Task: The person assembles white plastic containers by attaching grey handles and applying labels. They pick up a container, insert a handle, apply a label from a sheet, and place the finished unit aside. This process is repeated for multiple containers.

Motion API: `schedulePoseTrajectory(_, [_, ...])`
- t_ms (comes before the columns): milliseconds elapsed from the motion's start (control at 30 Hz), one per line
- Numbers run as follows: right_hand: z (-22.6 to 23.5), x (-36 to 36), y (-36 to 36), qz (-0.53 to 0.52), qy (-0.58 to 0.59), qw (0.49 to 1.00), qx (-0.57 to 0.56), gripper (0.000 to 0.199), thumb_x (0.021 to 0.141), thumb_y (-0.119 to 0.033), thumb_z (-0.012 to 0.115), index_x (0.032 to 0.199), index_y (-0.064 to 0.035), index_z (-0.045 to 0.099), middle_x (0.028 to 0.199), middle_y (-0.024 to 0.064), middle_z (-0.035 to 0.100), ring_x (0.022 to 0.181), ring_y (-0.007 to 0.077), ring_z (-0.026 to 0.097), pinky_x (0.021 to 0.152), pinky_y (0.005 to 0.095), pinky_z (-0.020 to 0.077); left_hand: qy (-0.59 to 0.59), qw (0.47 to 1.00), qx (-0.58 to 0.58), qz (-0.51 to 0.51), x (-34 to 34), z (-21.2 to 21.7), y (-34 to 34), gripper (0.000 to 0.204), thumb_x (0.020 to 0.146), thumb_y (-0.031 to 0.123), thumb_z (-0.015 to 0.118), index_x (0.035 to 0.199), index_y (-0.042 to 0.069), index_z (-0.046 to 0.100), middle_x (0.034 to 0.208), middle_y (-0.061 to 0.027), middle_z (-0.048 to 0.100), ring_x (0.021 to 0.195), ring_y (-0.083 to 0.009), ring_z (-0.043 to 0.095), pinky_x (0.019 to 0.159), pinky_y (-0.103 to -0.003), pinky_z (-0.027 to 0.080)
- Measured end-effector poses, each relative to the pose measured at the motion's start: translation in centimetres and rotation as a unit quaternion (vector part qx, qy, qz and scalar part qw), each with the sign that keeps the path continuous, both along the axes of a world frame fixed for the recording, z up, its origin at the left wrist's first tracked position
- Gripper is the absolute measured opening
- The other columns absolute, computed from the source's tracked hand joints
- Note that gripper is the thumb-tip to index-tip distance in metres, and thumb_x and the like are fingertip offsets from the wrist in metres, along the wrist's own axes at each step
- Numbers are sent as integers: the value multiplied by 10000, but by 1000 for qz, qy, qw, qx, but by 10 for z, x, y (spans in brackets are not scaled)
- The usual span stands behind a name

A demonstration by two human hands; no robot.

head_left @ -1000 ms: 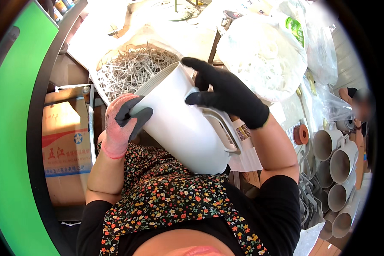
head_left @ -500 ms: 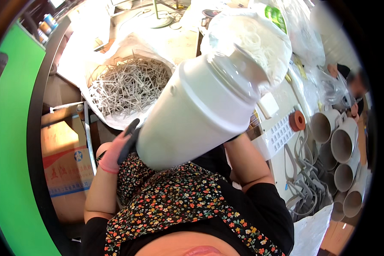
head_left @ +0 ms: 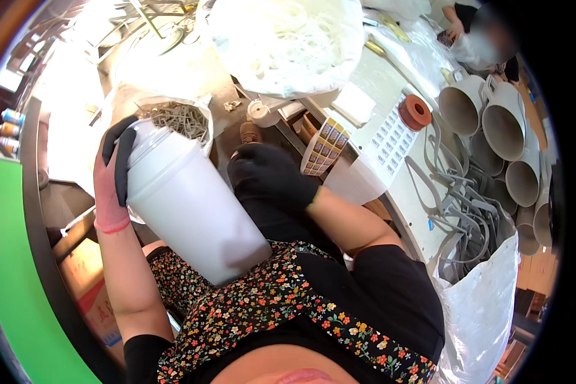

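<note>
A white plastic flask shell (head_left: pixel 189 198) lies tilted across my lap, its narrower shouldered end up at the left and its wide end down on the flowered apron. My left hand (head_left: pixel 114 169), in a pink glove with black palm and fingers, grips it near the shoulder. Right of the shell, slightly apart from it, is my right hand (head_left: pixel 269 173) in a black glove. Its fingers curl closed, and whatever they may hold is hidden.
Sacks hold grey plastic pieces (head_left: pixel 173 121) and white rings (head_left: pixel 294 38). On the right-hand table are a label sheet (head_left: pixel 390 141), a brown tape roll (head_left: pixel 415 112), grey handles (head_left: pixel 461 221) and stacked flask shells (head_left: pixel 505 131). A co-worker (head_left: pixel 486 38) sits beyond.
The flask shell has swung down and left, its narrow end now pointing up-left. My left hand has moved up to that end. My right hand has come out from behind it. The view has turned right.
</note>
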State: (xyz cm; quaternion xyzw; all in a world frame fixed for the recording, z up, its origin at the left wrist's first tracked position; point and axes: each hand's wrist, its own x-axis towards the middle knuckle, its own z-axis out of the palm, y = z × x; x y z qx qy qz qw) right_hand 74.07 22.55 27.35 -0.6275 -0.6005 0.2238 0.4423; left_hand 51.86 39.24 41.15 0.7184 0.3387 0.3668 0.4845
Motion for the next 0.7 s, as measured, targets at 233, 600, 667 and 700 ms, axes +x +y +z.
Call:
schedulePoseTrajectory(233, [-50, 142, -100, -339, -309, 888, 33, 317, 766, -216, 745, 1043, -81, 671, 977, 95, 630, 955, 288, 579, 841, 407, 476, -17, 996, -81, 41, -5, -32, 13, 315, 972, 154, 491, 1209, -26, 592, 1196, -113, 593, 1060, -185, 584, 922, -296, 476])
schedulePoseTrajectory(600, [-62, 162, -97, -390, -274, 879, 3, 184, 757, -208, 735, 895, -90, 708, 916, 97, 659, 904, 293, 597, 797, 418, 478, 2, 999, -5, 35, 11, -28, 6, 291, 965, 135, 519, 1197, -29, 584, 1101, -100, 634, 1013, -182, 599, 898, -292, 478])
schedulePoseTrajectory(667, [-62, 162, -95, -386, -272, 882, -16, 159, 756, -197, 731, 870, -92, 700, 903, 95, 658, 897, 291, 597, 786, 419, 477, 35, 996, 77, 23, 5, -34, 10, 294, 965, 136, 518, 1199, -28, 583, 1105, -99, 633, 1016, -182, 598, 902, -291, 476])
schedulePoseTrajectory(700, [-61, 162, -95, -383, -274, 882, -26, 146, 755, -191, 728, 858, -92, 696, 897, 94, 657, 893, 291, 596, 781, 420, 476, 15, 999, 35, 27, 6, -33, 8, 293, 964, 136, 519, 1198, -27, 584, 1108, -99, 632, 1018, -181, 596, 906, -290, 472])
